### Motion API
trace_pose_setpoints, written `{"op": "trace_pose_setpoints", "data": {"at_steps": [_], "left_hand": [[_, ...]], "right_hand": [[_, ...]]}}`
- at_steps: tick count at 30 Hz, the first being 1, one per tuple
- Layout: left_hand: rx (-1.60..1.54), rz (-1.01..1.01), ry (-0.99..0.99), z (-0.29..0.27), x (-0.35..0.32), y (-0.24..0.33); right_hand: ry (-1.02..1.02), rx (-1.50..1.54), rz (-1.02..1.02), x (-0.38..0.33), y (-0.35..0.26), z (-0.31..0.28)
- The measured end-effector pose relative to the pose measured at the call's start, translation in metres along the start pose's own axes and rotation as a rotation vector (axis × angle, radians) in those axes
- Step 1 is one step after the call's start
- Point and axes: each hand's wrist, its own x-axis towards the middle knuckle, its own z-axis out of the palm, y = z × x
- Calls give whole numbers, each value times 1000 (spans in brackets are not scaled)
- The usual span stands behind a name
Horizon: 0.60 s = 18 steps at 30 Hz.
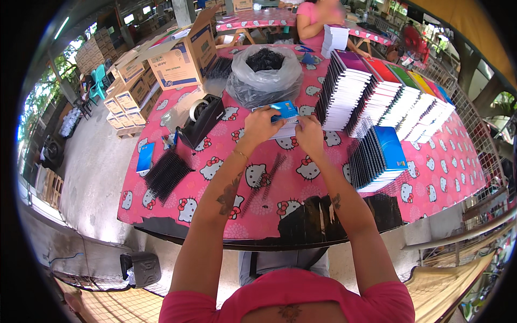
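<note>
Hidden or unclear: the lower part of the blue-covered notebook [284,112] is masked by both hands; its binding edge cannot be made out. The near tabletop [431,177] edge is covered by dark sheets cut off by the forearms.

Left hand [260,125]: grip clenched on the notebook's left side, fingers curled over the cover. Right hand [310,132]: grip grasping the same notebook at its right lower corner. The notebook is held just above the pink patterned tabletop, between the two hands, in front of the bag.

Containers: clear plastic bag [264,75], open-topped, holding black binding combs [265,58]; open cardboard box [183,59] behind the tape dispenser [202,118], contents not visible.

Nearby: loose black combs [166,173] at left; fanned stacks of bound notebooks [377,97] at right.
</note>
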Motion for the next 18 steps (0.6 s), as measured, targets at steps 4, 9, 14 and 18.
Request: {"op": "trace_pose_setpoints", "data": {"at_steps": [4, 9, 14, 18], "left_hand": [[-9, -33, -6, 1, 1, 2], [-13, 22, 35, -1, -2, -4], [-4, 114, 131, -10, 6, -18], [18, 149, 144, -55, 15, 60]], "right_hand": [[-82, 276, 96, 7, 11, 0], [-208, 1001, 375, 11, -4, 4], [-266, 1060, 402, 5, -8, 20], [-156, 1517, 352, 9, 7, -26]]}}
